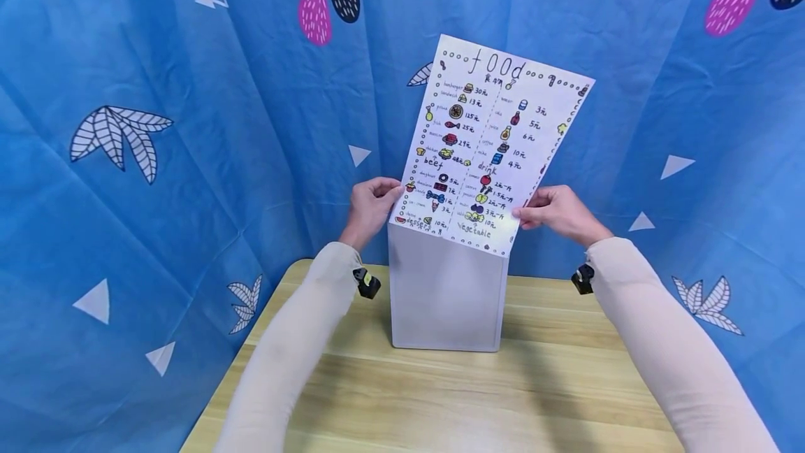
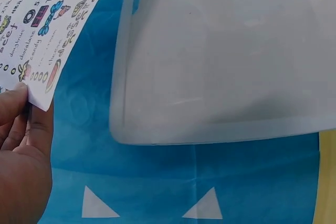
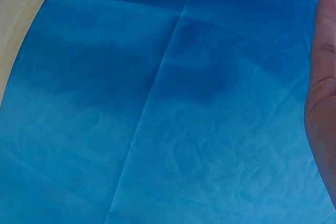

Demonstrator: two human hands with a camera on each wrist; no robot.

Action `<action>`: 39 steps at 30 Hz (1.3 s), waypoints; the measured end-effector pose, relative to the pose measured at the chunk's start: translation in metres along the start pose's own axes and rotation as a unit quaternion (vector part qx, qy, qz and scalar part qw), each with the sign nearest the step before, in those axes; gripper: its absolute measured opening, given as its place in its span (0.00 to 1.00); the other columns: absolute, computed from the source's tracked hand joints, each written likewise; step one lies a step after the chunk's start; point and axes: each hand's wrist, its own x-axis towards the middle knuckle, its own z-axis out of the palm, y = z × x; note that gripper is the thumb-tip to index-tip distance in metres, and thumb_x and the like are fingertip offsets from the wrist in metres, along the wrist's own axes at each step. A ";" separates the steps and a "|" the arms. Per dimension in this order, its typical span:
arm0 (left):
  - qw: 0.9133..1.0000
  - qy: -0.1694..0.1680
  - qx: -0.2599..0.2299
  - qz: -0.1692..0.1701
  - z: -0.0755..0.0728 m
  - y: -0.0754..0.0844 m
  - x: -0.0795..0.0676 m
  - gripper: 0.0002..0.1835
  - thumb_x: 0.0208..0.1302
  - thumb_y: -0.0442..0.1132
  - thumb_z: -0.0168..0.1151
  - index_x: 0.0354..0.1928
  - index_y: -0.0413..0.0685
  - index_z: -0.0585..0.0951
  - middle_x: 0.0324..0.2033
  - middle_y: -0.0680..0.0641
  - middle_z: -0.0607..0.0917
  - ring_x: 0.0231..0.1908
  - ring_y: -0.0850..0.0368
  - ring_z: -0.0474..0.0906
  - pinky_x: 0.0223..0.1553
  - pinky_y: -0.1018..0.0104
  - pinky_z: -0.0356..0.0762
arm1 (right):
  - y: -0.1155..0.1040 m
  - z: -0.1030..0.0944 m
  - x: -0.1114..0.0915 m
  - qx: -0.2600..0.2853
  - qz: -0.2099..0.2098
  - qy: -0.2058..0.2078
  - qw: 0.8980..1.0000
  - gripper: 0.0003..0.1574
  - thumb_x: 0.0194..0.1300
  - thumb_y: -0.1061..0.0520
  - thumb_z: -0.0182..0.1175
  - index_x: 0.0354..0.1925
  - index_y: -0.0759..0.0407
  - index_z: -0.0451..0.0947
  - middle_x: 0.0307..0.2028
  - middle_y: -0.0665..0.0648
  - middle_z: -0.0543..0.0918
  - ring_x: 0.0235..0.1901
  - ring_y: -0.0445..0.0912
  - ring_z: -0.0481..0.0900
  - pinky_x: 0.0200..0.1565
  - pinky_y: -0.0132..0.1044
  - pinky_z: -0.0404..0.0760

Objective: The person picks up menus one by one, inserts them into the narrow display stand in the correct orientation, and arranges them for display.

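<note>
A hand-drawn paper menu (image 1: pixel 484 145), headed "food" with small coloured pictures and prices, is held up by both hands over a pale upright board (image 1: pixel 448 299). My left hand (image 1: pixel 373 208) pinches the sheet's left edge near its lower corner; in the left wrist view the thumb lies on the front of the menu (image 2: pixel 39 40). On the other side, my right hand (image 1: pixel 560 214) pinches the right edge low down. The sheet's lower edge overlaps the board's top in the head view. Only part of the right hand (image 3: pixel 323 87) shows in the right wrist view.
The board stands on a light wooden table (image 1: pixel 453 404). Close behind the table hangs a blue patterned curtain (image 1: pixel 251 159), which also runs down the left side. A small black wrist camera (image 1: pixel 367 283) sits on the left sleeve, another (image 1: pixel 583 279) on the right.
</note>
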 end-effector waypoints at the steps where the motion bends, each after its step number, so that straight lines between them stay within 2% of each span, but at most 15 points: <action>1: 1.000 0.001 0.001 0.000 -0.001 0.001 0.001 0.11 0.68 0.39 0.66 0.46 0.40 0.87 0.39 0.43 0.87 0.37 0.51 0.83 0.39 0.64 0.83 | -0.001 0.000 0.001 -0.003 -0.001 0.001 1.000 0.29 0.66 0.53 0.68 0.57 0.71 0.77 0.49 0.66 0.85 0.36 0.45 0.88 0.50 0.43 0.83; 3: 1.000 0.001 0.001 0.000 -0.002 0.004 0.003 0.11 0.68 0.39 0.66 0.46 0.40 0.86 0.39 0.43 0.87 0.38 0.51 0.84 0.40 0.62 0.84 | -0.003 -0.002 0.003 -0.008 0.000 0.004 1.000 0.30 0.67 0.51 0.68 0.57 0.71 0.77 0.49 0.65 0.86 0.36 0.45 0.88 0.55 0.48 0.80; 8: 1.000 0.004 0.003 0.004 -0.003 0.012 0.007 0.11 0.68 0.40 0.66 0.47 0.41 0.86 0.40 0.43 0.87 0.38 0.51 0.84 0.41 0.62 0.84 | -0.006 -0.004 0.010 0.004 0.004 0.009 1.000 0.31 0.66 0.50 0.68 0.59 0.70 0.76 0.50 0.63 0.86 0.36 0.44 0.87 0.59 0.54 0.76; 11: 1.000 0.005 0.004 0.010 -0.005 0.016 0.011 0.12 0.68 0.40 0.66 0.48 0.41 0.86 0.41 0.43 0.87 0.38 0.50 0.84 0.42 0.61 0.85 | -0.009 -0.004 0.013 0.009 0.006 0.018 1.000 0.30 0.66 0.52 0.68 0.59 0.70 0.76 0.49 0.62 0.86 0.36 0.44 0.88 0.57 0.49 0.78; 17: 1.000 0.013 0.007 0.020 -0.007 0.022 0.017 0.12 0.68 0.40 0.66 0.48 0.42 0.87 0.42 0.43 0.87 0.39 0.50 0.85 0.44 0.60 0.85 | -0.014 -0.004 0.020 0.029 -0.007 0.037 0.999 0.28 0.66 0.55 0.68 0.58 0.70 0.77 0.49 0.63 0.86 0.37 0.46 0.88 0.43 0.34 0.85; 26: 0.999 0.029 0.009 0.042 -0.016 0.037 0.025 0.11 0.68 0.40 0.66 0.46 0.40 0.87 0.40 0.42 0.88 0.37 0.50 0.85 0.43 0.60 0.84 | -0.025 -0.001 0.031 0.040 -0.023 0.055 0.997 0.27 0.66 0.56 0.68 0.57 0.70 0.77 0.48 0.63 0.86 0.34 0.42 0.87 0.40 0.33 0.85; 30: 0.998 0.040 0.012 0.053 -0.019 0.043 0.029 0.11 0.67 0.39 0.66 0.45 0.39 0.87 0.41 0.41 0.88 0.38 0.49 0.85 0.42 0.60 0.84 | -0.030 0.001 0.035 0.038 -0.028 0.067 0.997 0.27 0.65 0.54 0.69 0.56 0.70 0.78 0.45 0.60 0.87 0.35 0.44 0.87 0.40 0.32 0.85; 39: 0.997 0.047 0.013 0.053 -0.022 0.044 0.030 0.11 0.68 0.39 0.65 0.46 0.39 0.87 0.41 0.41 0.88 0.38 0.49 0.85 0.43 0.60 0.84 | -0.032 0.004 0.038 0.027 -0.035 0.085 0.995 0.23 0.65 0.52 0.69 0.50 0.69 0.81 0.41 0.57 0.89 0.33 0.40 0.87 0.40 0.30 0.84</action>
